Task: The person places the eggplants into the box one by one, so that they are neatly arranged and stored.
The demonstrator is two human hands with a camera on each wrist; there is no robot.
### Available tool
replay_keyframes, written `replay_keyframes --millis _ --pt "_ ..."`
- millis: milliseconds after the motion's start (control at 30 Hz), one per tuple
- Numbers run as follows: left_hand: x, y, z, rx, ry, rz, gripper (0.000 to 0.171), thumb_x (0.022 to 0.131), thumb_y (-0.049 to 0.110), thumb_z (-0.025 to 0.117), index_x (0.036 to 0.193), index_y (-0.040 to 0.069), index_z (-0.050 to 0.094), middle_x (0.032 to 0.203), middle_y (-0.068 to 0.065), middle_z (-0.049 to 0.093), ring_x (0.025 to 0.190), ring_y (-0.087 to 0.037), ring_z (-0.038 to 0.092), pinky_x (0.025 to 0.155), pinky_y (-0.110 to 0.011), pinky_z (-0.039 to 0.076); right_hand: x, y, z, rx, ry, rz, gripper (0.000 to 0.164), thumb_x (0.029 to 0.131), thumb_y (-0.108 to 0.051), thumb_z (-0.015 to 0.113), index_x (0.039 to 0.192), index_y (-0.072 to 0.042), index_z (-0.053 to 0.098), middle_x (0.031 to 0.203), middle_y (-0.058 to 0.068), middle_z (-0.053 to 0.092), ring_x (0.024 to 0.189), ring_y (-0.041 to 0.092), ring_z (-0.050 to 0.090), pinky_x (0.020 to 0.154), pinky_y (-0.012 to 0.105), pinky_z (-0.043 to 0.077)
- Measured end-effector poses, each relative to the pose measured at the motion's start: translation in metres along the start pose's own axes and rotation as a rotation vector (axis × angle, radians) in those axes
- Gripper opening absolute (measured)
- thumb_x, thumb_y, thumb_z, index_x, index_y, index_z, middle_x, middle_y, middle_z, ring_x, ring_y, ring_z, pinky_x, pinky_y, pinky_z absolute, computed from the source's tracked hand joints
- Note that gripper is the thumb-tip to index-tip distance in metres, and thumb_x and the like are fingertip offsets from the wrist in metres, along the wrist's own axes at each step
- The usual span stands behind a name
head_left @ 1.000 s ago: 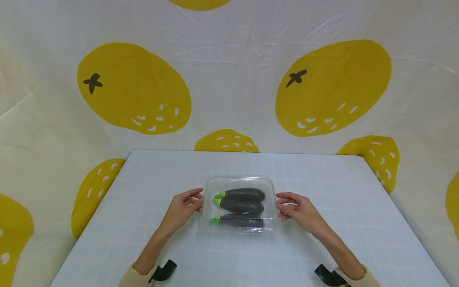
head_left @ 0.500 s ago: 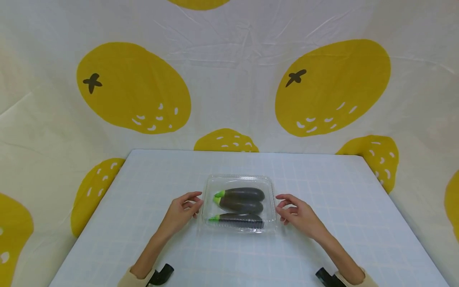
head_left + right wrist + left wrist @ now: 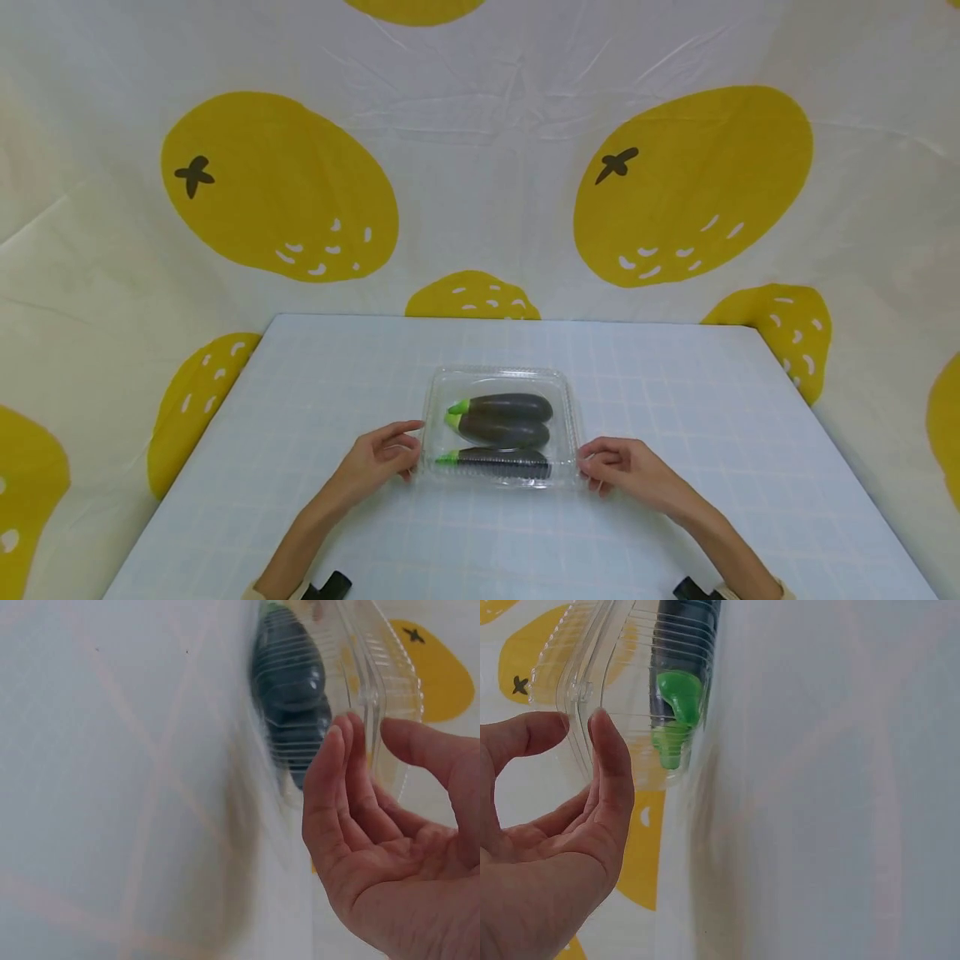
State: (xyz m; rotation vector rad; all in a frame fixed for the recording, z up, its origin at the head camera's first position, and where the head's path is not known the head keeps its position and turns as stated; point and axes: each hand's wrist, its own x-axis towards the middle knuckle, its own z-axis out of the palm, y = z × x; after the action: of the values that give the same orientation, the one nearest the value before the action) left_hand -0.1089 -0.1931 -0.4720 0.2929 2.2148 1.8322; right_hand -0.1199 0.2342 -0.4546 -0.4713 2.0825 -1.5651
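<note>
A clear plastic clamshell box (image 3: 498, 379) sits on the table with its lid over it. Inside lie three dark eggplants with green stem ends: a far one (image 3: 512, 407), a middle one (image 3: 504, 431) and a near one (image 3: 495, 461) under the ridged front wall. My left hand (image 3: 380, 457) is at the left side of the box; in the left wrist view, its fingertips (image 3: 604, 727) pinch the rim near a corner. At the right side, my right hand (image 3: 626, 468) pinches the opposite rim, with fingers (image 3: 326, 776) and thumb on either side of it.
The table (image 3: 480, 542) bears a pale gridded cover. Behind it hangs a whitish cloth (image 3: 487, 167) printed with large yellow fruit shapes. A dark wrist mount (image 3: 330, 586) is on the left forearm, and another mount (image 3: 693, 590) on the right.
Both hands have slid toward me along the sides of the box, down to its near corners. The box and the eggplants have hardly moved.
</note>
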Motion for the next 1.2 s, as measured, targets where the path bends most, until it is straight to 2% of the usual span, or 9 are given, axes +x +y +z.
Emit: replay_keyframes --millis 167,300,400,500,633,733,967,1200 --pt "-0.0032 -0.001 -0.0008 -0.031 -0.069 -0.021 0.055 0.099 0.012 0.069 0.146 -0.007 0.047 0.103 -0.021 0.066 0.079 -0.021 0.067 0.073 -0.033 0.06 -0.0003 0.0047 0.0003 0.027 -0.039 0.016 0.036 0.104 -0.018 0.063 0.122 0.012 0.06 0.097 0.022 0.07 0.082 0.018 0.067 0.074 0.033 0.06" --pt "-0.0046 -0.0019 -0.0012 -0.041 -0.127 -0.046 0.057 0.098 0.012 0.07 0.146 -0.007 0.045 0.099 -0.025 0.066 0.079 -0.022 0.067 0.074 -0.033 0.059 0.0018 0.0075 0.0018 0.066 -0.098 0.014 0.03 0.103 -0.016 0.064 0.117 0.011 0.061 0.096 0.025 0.071 0.082 0.017 0.068 0.076 0.032 0.061" --pt "-0.0053 -0.0022 -0.0014 -0.041 -0.15 -0.05 0.056 0.099 0.014 0.07 0.145 -0.007 0.044 0.099 -0.028 0.068 0.078 -0.022 0.067 0.074 -0.032 0.059 0.0029 0.0089 0.0034 0.09 -0.118 0.011 0.027 0.103 -0.015 0.064 0.115 0.009 0.061 0.1 0.027 0.073 0.084 0.018 0.07 0.078 0.033 0.061" --pt "-0.006 -0.0021 -0.0018 -0.048 -0.157 -0.063 0.049 0.1 0.016 0.068 0.137 -0.009 0.049 0.097 -0.025 0.071 0.078 -0.022 0.068 0.075 -0.031 0.059 0.0031 0.0093 0.0048 0.116 -0.124 0.015 0.027 0.103 -0.014 0.064 0.114 0.009 0.059 0.103 0.028 0.073 0.085 0.02 0.072 0.079 0.034 0.061" --pt "-0.0065 -0.003 -0.003 -0.067 -0.173 -0.082 0.035 0.101 0.019 0.067 0.119 -0.01 0.058 0.094 -0.022 0.074 0.078 -0.02 0.068 0.076 -0.03 0.059 0.0035 0.0083 0.0061 0.155 -0.103 0.037 0.027 0.101 -0.014 0.066 0.113 0.01 0.059 0.103 0.029 0.073 0.087 0.02 0.071 0.08 0.035 0.061" --pt "-0.0066 -0.0038 -0.0039 -0.08 -0.179 -0.094 0.031 0.101 0.021 0.067 0.112 -0.008 0.063 0.095 -0.02 0.075 0.082 -0.021 0.07 0.077 -0.029 0.06 0.0039 0.0075 0.0071 0.162 -0.07 0.054 0.028 0.101 -0.015 0.067 0.112 0.01 0.061 0.101 0.026 0.073 0.087 0.019 0.07 0.079 0.033 0.061" --pt "-0.0061 -0.0032 -0.0032 -0.092 -0.151 -0.109 0.03 0.101 0.023 0.069 0.109 -0.006 0.064 0.096 -0.019 0.076 0.083 -0.021 0.071 0.08 -0.029 0.059 0.0056 0.0058 0.0079 0.166 -0.012 0.091 0.029 0.098 -0.016 0.071 0.11 0.01 0.062 0.101 0.026 0.073 0.087 0.018 0.071 0.079 0.03 0.06" --pt "-0.0052 -0.0033 -0.0027 -0.103 -0.139 -0.098 0.032 0.101 0.023 0.068 0.109 -0.007 0.061 0.097 -0.026 0.073 0.085 -0.02 0.07 0.082 -0.029 0.059 0.0056 0.0014 0.0055 0.138 0.019 0.104 0.031 0.095 -0.014 0.074 0.111 0.011 0.062 0.095 0.022 0.075 0.082 0.018 0.072 0.078 0.028 0.06"
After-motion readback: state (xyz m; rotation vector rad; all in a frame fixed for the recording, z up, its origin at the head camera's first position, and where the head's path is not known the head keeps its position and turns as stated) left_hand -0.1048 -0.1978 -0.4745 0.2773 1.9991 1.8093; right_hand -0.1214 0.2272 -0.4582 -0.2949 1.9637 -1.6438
